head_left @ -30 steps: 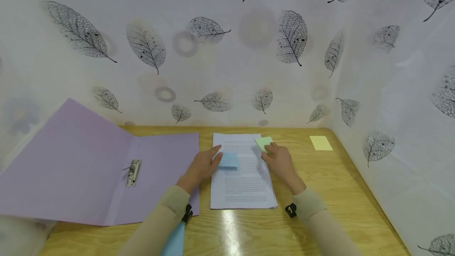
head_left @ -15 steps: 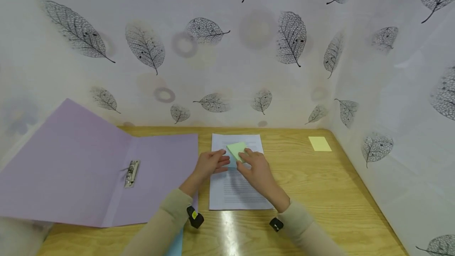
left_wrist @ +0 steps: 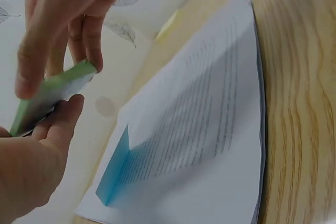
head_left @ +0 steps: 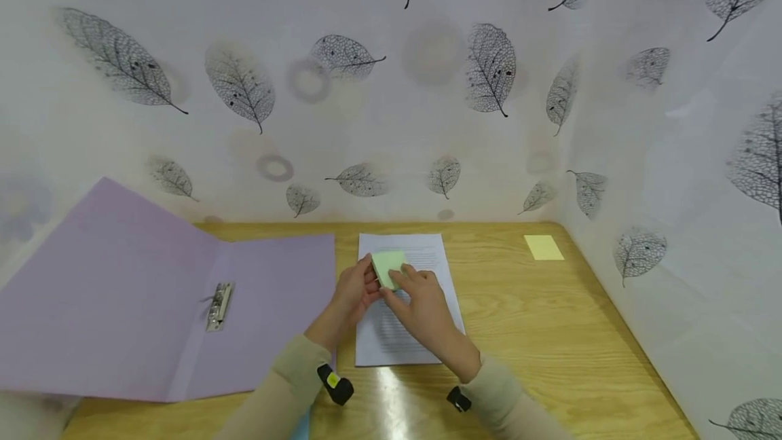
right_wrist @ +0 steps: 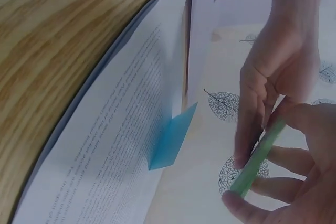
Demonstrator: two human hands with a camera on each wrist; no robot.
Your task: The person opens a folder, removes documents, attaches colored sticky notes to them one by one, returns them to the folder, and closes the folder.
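Both hands hold a pad of pale green sticky notes above a stack of printed paper. My left hand has its fingers under the pad's left side, as the left wrist view shows. My right hand grips the pad from the right, fingers and thumb at its edges. A blue sticky note is stuck to the top sheet and stands up from it. In the head view the hands and pad hide it.
An open purple ring folder lies left, its cover raised and its metal clip showing. A yellow sticky note lies at the back right of the wooden table. Something light blue shows partly below the left sleeve.
My right hand has brought the green pad leftward over the paper, past the blue note. My left hand has left the blue note and come onto the pad.
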